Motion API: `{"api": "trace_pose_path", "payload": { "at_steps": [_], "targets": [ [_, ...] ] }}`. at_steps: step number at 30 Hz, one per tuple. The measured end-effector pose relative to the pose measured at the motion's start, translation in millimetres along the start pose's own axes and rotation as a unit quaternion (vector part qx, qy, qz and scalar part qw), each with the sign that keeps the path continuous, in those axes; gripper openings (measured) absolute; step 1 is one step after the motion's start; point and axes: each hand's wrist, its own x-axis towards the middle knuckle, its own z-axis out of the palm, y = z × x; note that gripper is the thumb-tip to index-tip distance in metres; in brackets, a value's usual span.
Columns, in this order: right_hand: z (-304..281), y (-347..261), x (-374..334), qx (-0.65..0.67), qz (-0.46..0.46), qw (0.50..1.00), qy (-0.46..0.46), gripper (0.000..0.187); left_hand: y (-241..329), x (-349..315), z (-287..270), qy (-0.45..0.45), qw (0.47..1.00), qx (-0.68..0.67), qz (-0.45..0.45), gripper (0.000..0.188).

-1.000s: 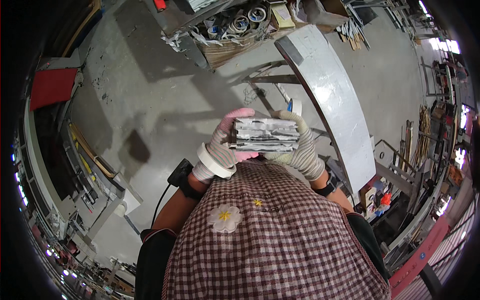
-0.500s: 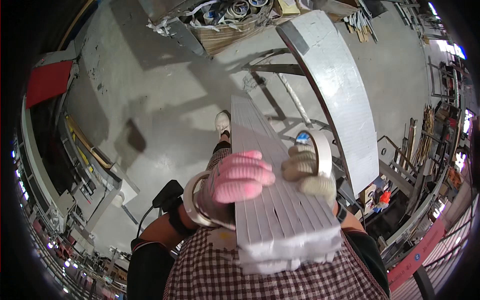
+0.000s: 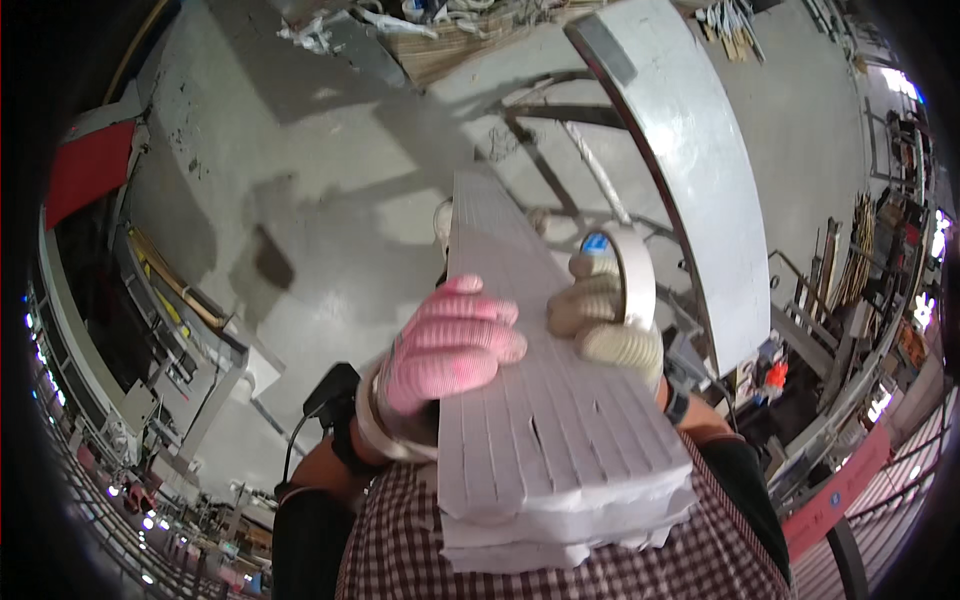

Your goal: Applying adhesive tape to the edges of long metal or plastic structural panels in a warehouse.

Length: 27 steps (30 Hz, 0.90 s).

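Observation:
A long bundle of white strips wrapped in paper (image 3: 540, 430) stretches away from my apron across the middle, its near end ragged and layered. My left hand (image 3: 450, 345), in a pink glove, grips the bundle's left edge with its fingers bent over the top. Around that wrist sits a roll of tape (image 3: 368, 415). On the other side my right hand (image 3: 605, 320), in a cream glove, is closed with its fingertips against the bundle's right edge. It holds a second, whitish roll of tape (image 3: 637, 275) that stands on edge. Both thumbs are mostly hidden.
A long pale panel (image 3: 700, 190) rests on a metal frame (image 3: 570, 115) to the right. At the top lies a large brown sack (image 3: 450, 50) of scrap. A workbench with a red sheet (image 3: 90, 172) stands at left; metal racks and bundled rods (image 3: 857, 250) line the right.
The bundle's near end has come closer to me and slightly left. Both hands have moved a little up and left in view, still at the bundle's sides.

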Motion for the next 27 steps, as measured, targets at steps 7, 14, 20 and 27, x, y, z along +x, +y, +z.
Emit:
{"api": "trace_pose_path", "payload": {
  "at_steps": [7,14,20,27],
  "targets": [
    [0,-2,-7,0.268,0.095,0.958,-0.025,0.077,-8,-3,-8,0.046,0.996,-0.001,0.071,0.032],
    [14,-9,55,-0.043,-0.142,0.988,0.042,0.050,-89,-101,17,0.358,0.862,-0.161,-0.320,0.069],
    [-177,-26,-86,0.077,-0.230,0.928,0.282,0.052,-224,-184,63,0.325,0.629,-0.457,-0.538,0.090],
    [-300,68,-282,0.060,-0.229,0.699,0.675,0.060,-189,-80,64,0.436,0.618,-0.607,-0.243,0.114]
  ]
}}
